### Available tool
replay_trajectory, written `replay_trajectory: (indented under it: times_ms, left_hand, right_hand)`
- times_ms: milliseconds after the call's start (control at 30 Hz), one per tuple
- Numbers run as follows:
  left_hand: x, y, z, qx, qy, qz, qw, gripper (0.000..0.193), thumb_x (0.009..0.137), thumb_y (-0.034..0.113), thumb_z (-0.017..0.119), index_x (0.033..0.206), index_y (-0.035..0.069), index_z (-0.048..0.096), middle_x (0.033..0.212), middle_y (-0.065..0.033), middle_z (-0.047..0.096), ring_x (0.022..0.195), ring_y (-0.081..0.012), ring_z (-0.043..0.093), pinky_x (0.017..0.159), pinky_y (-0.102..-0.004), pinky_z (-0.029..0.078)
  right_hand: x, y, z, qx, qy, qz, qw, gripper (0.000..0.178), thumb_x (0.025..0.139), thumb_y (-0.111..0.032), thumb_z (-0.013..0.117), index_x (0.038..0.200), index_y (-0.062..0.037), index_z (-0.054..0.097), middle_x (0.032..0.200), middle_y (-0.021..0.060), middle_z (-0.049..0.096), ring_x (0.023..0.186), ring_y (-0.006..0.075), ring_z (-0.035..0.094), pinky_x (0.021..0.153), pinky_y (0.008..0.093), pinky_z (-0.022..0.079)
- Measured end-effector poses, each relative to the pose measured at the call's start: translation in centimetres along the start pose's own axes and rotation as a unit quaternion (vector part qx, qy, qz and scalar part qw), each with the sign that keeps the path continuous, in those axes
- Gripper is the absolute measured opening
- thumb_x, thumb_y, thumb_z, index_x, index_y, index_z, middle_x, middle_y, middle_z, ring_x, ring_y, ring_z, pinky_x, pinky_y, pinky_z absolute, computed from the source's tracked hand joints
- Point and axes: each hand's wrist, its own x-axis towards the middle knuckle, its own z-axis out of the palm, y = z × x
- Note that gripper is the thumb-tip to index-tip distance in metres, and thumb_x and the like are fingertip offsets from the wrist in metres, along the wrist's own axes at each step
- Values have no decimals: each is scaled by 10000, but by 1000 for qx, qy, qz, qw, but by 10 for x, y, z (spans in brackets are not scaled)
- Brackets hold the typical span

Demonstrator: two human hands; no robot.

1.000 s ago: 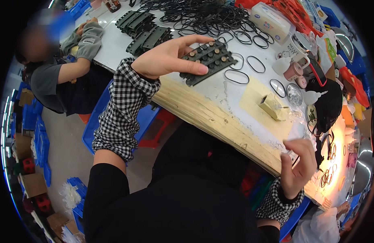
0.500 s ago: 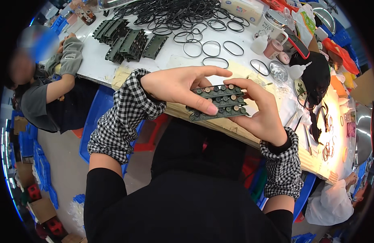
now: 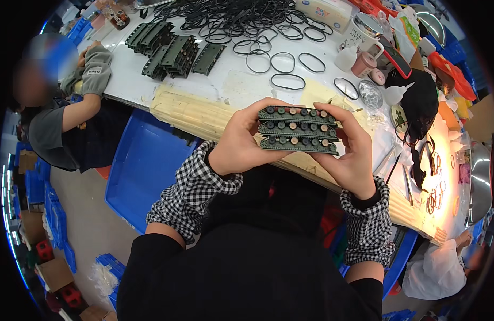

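Between my two hands I hold a stack of three dark green tank-track pieces [image 3: 297, 128], each with a row of small round wheels, some dark and some tan. The stack is level, and its wheel side faces up toward me. My left hand [image 3: 240, 138] closes on its left end, and my right hand [image 3: 356, 150] closes on its right end, with fingers above and thumb below. More such green pieces [image 3: 169, 56] lie in stacks on the white table [image 3: 231, 67], beyond my hands to the left.
Black rubber rings [image 3: 225, 18] heap at the far side, with single rings nearer. A lidded mug [image 3: 359, 35], squeeze bottles and a black cap-like item [image 3: 418, 99] crowd the right. Tweezers [image 3: 407, 184] lie under a bright lamp. A blue bin [image 3: 145, 171] stands below the table edge. A co-worker [image 3: 65, 107] sits left.
My left hand has shifted from across the top of the pieces to their left end. The skewed pieces have become evenly aligned and level.
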Motion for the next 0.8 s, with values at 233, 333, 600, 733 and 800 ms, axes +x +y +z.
replay_trajectory:
  times_ms: [233, 333, 600, 733, 800]
  left_hand:
    - [-3, 3, 6, -100, 79, -25, 991, 472, 740, -49, 775, 1151, -6, 546, 1101, -76, 653, 989, -120, 639, 867, -272, 533]
    - [-5, 6, 0, -111, 85, -84, 987, 446, 753, -59, 760, 1143, -7, 550, 1094, -72, 655, 974, -121, 643, 852, -268, 538]
    - [-7, 7, 7, -122, 65, -74, 988, 429, 752, -53, 762, 1124, -5, 554, 1055, -56, 663, 973, -107, 633, 866, -261, 523]
    - [-7, 12, 8, -119, 66, -77, 988, 413, 749, -53, 764, 1103, -17, 554, 1050, -63, 664, 969, -107, 633, 867, -264, 522]
    - [-7, 13, 8, -133, 64, -77, 986, 405, 750, -55, 762, 1096, -18, 554, 1046, -63, 663, 966, -107, 634, 865, -263, 523]
  right_hand:
    - [2, -17, -1, -105, 17, -92, 990, 834, 642, -130, 862, 1376, -76, 470, 1316, 121, 536, 1165, 300, 561, 915, 363, 502]
    - [5, -19, -2, -207, 22, -182, 961, 790, 641, -110, 835, 1356, -85, 500, 1364, 129, 493, 1193, 350, 525, 957, 414, 487]
    - [1, -13, 1, -395, 47, -277, 875, 492, 653, -90, 681, 1142, -40, 659, 1160, 87, 635, 1057, 273, 607, 865, 377, 528]
    - [0, -11, 2, -388, 60, -294, 872, 501, 648, -102, 685, 1141, -19, 652, 1130, 101, 643, 1005, 280, 628, 828, 364, 542]
    - [1, -11, 3, -386, 68, -300, 870, 504, 645, -106, 685, 1139, -10, 651, 1121, 110, 645, 994, 283, 633, 818, 363, 545]
